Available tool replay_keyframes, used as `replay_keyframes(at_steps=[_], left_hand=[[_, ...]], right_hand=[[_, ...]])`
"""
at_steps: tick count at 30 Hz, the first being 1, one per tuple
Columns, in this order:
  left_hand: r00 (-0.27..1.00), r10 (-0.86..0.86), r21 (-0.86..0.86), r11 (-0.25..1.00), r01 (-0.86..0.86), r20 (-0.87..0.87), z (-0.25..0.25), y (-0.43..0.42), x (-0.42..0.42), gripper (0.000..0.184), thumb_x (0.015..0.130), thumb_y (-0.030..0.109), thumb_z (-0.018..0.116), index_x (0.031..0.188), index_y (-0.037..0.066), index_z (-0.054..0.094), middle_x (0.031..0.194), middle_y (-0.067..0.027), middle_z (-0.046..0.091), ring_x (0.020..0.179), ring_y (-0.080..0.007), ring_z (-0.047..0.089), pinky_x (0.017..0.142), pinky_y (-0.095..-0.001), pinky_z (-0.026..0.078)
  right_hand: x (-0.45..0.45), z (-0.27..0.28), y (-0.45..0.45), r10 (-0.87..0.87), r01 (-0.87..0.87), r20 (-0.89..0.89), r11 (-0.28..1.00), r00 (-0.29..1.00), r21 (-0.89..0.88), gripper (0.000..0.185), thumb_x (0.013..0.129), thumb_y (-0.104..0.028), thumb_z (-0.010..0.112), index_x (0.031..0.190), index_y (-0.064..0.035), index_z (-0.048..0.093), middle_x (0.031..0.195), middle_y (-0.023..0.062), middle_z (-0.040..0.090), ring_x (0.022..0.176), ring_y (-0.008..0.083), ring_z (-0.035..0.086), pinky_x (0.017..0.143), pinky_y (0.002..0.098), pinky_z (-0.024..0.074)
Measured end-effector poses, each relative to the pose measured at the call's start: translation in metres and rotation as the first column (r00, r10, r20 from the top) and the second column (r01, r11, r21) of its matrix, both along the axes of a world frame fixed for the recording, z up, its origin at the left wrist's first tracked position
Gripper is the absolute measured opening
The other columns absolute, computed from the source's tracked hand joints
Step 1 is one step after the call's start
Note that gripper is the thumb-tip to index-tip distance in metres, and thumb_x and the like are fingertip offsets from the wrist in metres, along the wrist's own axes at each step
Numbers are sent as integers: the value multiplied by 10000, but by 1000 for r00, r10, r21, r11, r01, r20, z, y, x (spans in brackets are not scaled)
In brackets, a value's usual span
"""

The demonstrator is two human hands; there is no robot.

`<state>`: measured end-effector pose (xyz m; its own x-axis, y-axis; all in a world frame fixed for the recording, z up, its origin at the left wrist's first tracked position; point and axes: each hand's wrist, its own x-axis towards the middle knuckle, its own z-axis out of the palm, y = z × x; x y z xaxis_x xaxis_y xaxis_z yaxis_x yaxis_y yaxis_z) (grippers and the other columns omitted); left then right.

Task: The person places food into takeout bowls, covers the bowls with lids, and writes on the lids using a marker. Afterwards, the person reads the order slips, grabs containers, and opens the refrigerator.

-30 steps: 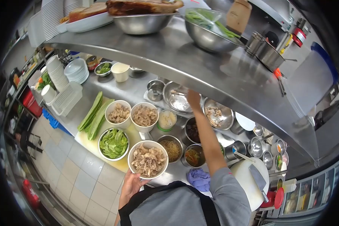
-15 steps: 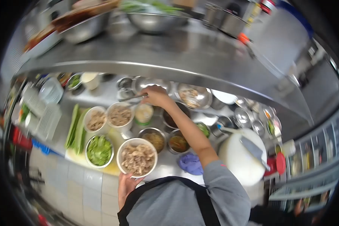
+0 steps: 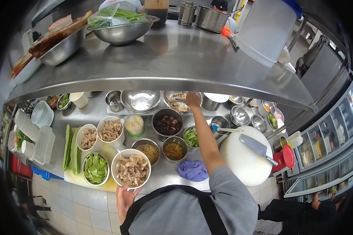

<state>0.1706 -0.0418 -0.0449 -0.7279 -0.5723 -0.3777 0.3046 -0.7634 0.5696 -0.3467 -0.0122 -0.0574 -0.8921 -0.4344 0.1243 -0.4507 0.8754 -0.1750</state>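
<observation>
A shelf (image 3: 157, 62) beyond the white tub of meat (image 3: 113, 173) partly hid a steel bowl (image 3: 169, 96). The left hand (image 3: 125, 196) held the tub's near side; the right hand (image 3: 193, 100) was at the bowl, its grip too hidden to tell. Reaching seemed the step, calling for clearance beneath the shelf.

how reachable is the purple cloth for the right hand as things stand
Probably yes: the purple cloth lies uncovered on the counter, though the right hand, at a metal bowl of food, would likely need to draw back.
</observation>
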Motion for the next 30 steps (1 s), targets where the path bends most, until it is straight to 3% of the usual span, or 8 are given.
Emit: replay_keyframes(at_steps=[6,11,13,14,19,21,28,30], left_hand=[[999,28,58,998,-27,-25,5,6,-3,652,725,104,526,1316,92,250,1300,-152,356,1164,-335,409,905,-519,415],[1000,-10,45,999,11,-14,-2,3,2,669,725,95,526,1325,93,230,1306,-151,345,1159,-332,416,908,-520,411],[1000,25,21,999,-25,-18,4,2,3,664,734,83,514,1330,95,222,1297,-156,357,1159,-325,420,904,-519,416],[999,37,-2,999,-37,-12,11,4,2,645,746,95,517,1322,73,229,1300,-156,354,1165,-327,412,918,-515,406],[993,95,59,994,-90,-73,7,8,11,663,735,2,495,1326,91,209,1271,-150,383,1136,-308,448,877,-501,448],[990,120,78,990,-115,-69,4,8,16,656,732,-13,493,1318,85,214,1263,-146,391,1121,-305,462,872,-495,455],[961,272,9,962,-272,-40,6,18,43,593,762,61,509,1291,35,243,1281,-167,371,1145,-325,437,916,-522,410],[955,294,-32,955,-295,-39,11,16,53,585,758,73,498,1288,20,254,1301,-175,353,1165,-339,414,940,-543,379]], right_hand=[[-33,-7,20,99,-138,-324,985,941,-100,270,747,-228,549,946,-54,605,980,154,595,932,323,564,825,448,425],[-59,8,32,197,-337,-793,941,576,-11,360,630,-405,673,799,-88,650,789,132,624,744,321,604,669,434,470],[-20,51,16,330,-543,-687,832,647,-112,333,661,-358,683,821,-68,646,771,124,633,750,321,600,690,406,459],[2,77,6,461,-624,-479,736,747,-264,293,683,-317,682,834,-69,644,775,109,639,739,274,611,678,370,461],[139,134,-84,684,-680,-145,630,715,-377,234,687,-236,688,861,-85,647,793,88,647,731,195,617,664,294,458],[193,137,-124,759,-718,-6,614,651,-329,267,702,-290,657,888,-98,651,859,95,640,801,247,610,725,376,458],[304,77,-230,890,-903,-167,431,424,2,209,679,-190,673,826,-44,641,827,156,629,795,335,603,682,429,470],[305,80,-234,874,-899,-213,435,436,-54,207,659,-174,682,807,-36,639,798,163,627,788,337,604,677,427,470]])
